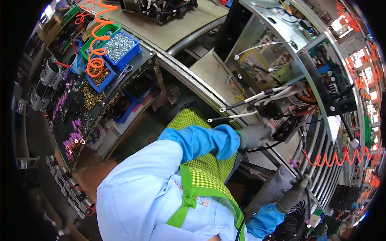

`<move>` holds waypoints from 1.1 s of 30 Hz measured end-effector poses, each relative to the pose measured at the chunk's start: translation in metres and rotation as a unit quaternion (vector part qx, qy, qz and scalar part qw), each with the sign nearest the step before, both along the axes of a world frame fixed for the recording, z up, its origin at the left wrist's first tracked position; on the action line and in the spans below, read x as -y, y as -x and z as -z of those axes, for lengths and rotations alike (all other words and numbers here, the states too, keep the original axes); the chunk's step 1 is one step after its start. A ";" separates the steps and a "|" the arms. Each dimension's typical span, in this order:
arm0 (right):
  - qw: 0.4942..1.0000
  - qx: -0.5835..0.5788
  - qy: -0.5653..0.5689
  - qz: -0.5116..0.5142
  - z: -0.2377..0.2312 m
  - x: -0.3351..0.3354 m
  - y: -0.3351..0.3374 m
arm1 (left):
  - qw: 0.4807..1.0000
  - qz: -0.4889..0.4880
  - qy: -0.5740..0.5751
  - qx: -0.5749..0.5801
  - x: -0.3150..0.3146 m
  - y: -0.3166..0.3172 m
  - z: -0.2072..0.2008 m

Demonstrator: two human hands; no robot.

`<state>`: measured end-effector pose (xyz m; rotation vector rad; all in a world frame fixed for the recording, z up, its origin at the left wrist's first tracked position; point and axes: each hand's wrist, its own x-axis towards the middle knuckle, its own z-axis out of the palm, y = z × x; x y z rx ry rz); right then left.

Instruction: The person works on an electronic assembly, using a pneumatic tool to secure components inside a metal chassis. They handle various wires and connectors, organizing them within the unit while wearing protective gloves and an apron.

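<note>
My left hand, in a grey glove and blue sleeve cover, reaches to the lower front of an open metal cabinet. Its fingertips are beside a dark component, and I cannot make out how they are bent. A thin black cable runs just below this hand. My right hand, gloved too, is closed round a thick black cable, which has a purple sleeve at its upper end. White cables with black ends and ring lugs stick out from the cabinet above my left hand.
Blue bins of silver and brass fasteners stand on the left bench, with a green bin and purple-ended cables. Orange coiled hoses hang above. A red coiled hose crosses beside metal rollers at right.
</note>
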<state>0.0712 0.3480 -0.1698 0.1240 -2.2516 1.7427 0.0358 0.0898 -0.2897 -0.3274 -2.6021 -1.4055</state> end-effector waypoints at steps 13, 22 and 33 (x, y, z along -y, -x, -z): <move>0.981 0.001 -0.151 -0.122 0.039 0.105 0.114 | 0.975 -0.038 0.206 -0.072 -0.003 0.045 0.000; 0.960 -0.004 -0.246 -0.133 0.053 0.075 0.141 | 0.964 0.124 0.205 0.115 -0.020 0.102 0.004; 0.975 -0.033 -0.201 -0.084 0.051 0.074 0.132 | 0.995 -0.014 -0.094 -0.035 -0.044 0.083 0.017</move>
